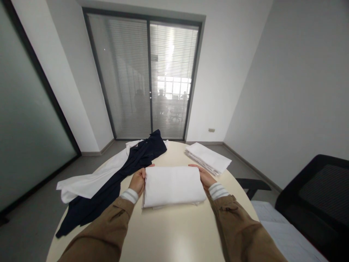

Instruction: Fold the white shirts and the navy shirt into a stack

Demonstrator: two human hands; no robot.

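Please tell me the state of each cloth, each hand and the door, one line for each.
folded white cloth: folded flat, held at both sides
left hand: grips its left edge
right hand: grips its right edge
stack of white cloths: folded, piled
dark garment: unfolded, spread
white garment: unfolded, under the dark one
sliding door: closed, blinds down

Brown jacket sleeves point(109, 225), striped white cuffs point(130, 195)

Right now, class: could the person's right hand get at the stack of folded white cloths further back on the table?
Probably yes: the right hand lies just in front of the stack, nothing between them, though it grips the folded cloth.
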